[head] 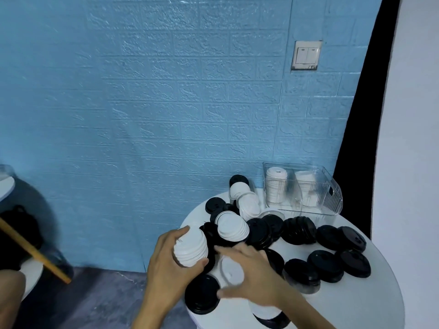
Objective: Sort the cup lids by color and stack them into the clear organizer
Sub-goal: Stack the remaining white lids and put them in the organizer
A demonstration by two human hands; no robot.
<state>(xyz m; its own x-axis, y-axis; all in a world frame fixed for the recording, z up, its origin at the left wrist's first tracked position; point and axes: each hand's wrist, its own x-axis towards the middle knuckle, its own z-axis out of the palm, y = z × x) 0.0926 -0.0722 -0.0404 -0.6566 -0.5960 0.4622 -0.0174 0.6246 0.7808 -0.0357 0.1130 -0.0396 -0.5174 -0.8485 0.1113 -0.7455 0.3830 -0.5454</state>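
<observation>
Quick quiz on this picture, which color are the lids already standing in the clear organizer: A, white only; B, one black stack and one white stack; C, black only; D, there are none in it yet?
A: the clear organizer at the back of the round table holds two stacks of white lids, one in each compartment, while the black lids all lie loose on the table.

The left hand (171, 262) is gripping a stack of white lids (191, 249) over the round white table (356, 302). The right hand (251, 274) is reaching, blurred, over a loose white lid (231, 271). White stacks are sitting in the clear organizer (332, 198), black lids (325, 265) lying scattered nearby.
</observation>
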